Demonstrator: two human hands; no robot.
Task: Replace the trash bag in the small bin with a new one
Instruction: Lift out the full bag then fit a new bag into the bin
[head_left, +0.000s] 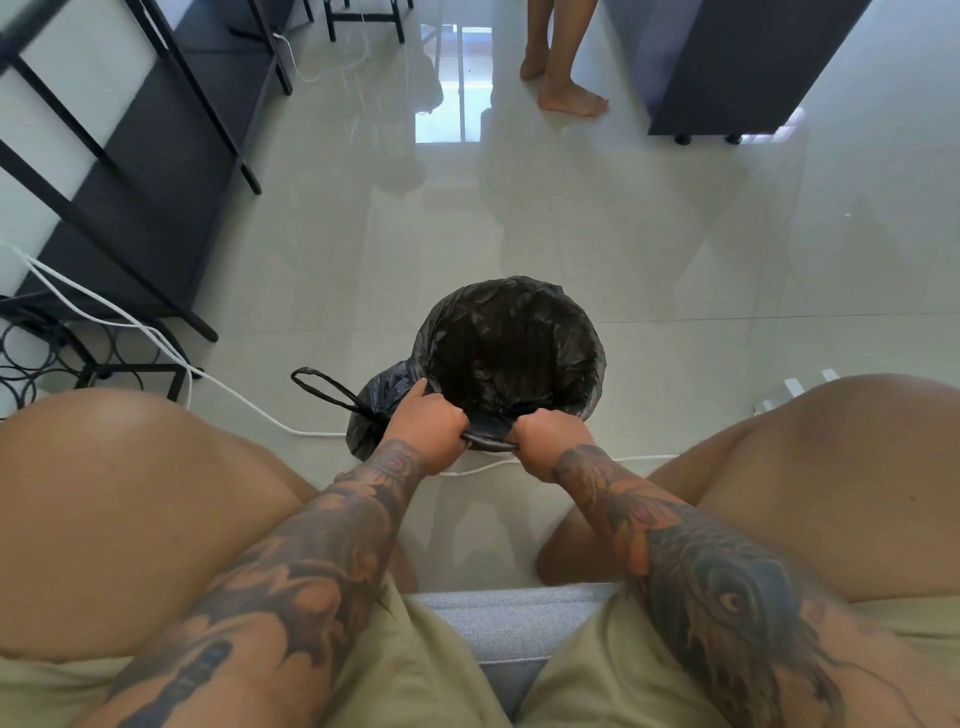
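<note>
Small bin on floor, lined with new black bag. Left hand and right hand, fingers clenched on near hem. Tied old bag beside bin. Film likely thin, light, slippery; grip bunched hem.

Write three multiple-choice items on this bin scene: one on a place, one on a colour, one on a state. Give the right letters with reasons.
1. Where does the tied bag lie?
A. left of the bin
B. inside the bin
C. on the couch

2. What colour is the liner in the bin?
A. white
B. black
C. blue

3. What are the hands doing?
A. hanging idle
B. gripping the liner's near edge
C. lifting the cable

Answers:
1 A: the knotted bag sits on the floor against the bin's left side.
2 B: the plastic is black.
3 B: left hand and right hand curl round the gathered edge.
</note>
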